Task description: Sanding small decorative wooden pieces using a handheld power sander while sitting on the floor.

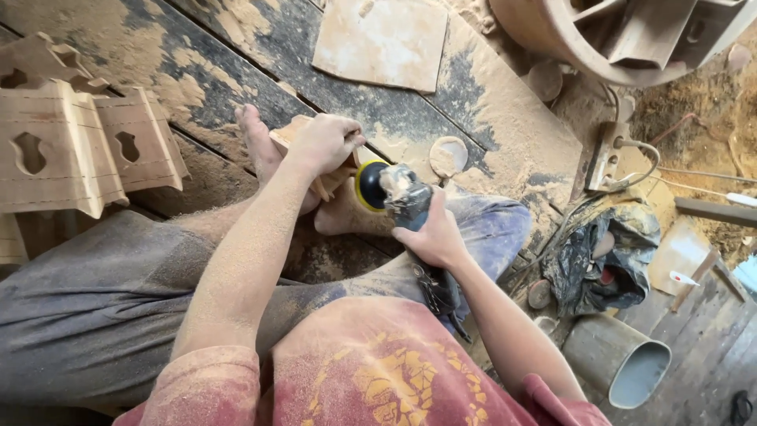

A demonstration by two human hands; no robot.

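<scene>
Far left of the frame: a stack of carved wooden panels (pixel 75 142) with cut-out holes, lying on dusty floorboards (pixel 236 55) coated in sawdust.

Left of centre — the left hand (pixel 322 143) is closed over a small wooden piece (pixel 293 132), fingers wrapped around its upper edge. The piece sits just above a bare foot (pixel 260 146), which rests on the boards; whether wood and foot touch cannot be told.

Centre: an angle grinder (pixel 404 197) with a yellow-rimmed sanding disc (pixel 369 186), disc facing the wooden piece and very close to it. The right hand (pixel 434 237) is clamped on the grinder's body from below, forearm running toward the lower right. Both arms are powdered with sawdust.

Upper centre: a flat square board (pixel 382 39); below it a small round wooden disc (pixel 448 155) on the floor.

Right — a power strip (pixel 605 158) with a cable, a crumpled dark plastic bag (pixel 603 256), and at lower right a grey pipe section (pixel 619 359) lying on its side. Top right: a large curved wooden form (pixel 599 39), partly cut off by the frame.
</scene>
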